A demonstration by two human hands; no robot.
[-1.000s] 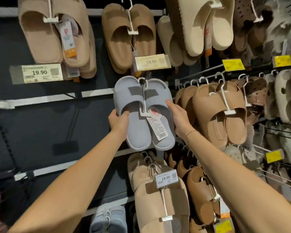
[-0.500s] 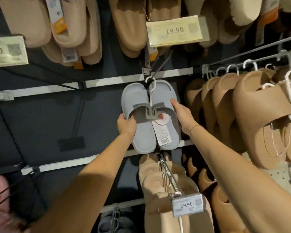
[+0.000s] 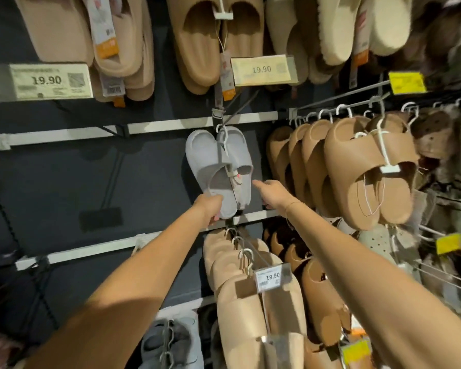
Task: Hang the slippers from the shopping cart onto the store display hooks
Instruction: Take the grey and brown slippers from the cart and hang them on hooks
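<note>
While gripping grey slippers (image 3: 218, 169), left hand (image 3: 210, 209).

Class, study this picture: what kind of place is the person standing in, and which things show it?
Most likely a shop's footwear aisle: rows of tan foam slippers on white plastic hangers, and printed price labels reading 19.90.

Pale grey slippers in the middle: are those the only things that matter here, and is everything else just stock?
In use:
pale grey foam slippers on a white hanger
left hand, holding their heel end
right hand, beside them
metal display hook

Just stock:
brown foam slides
beige slippers
19.90 price tag
</note>
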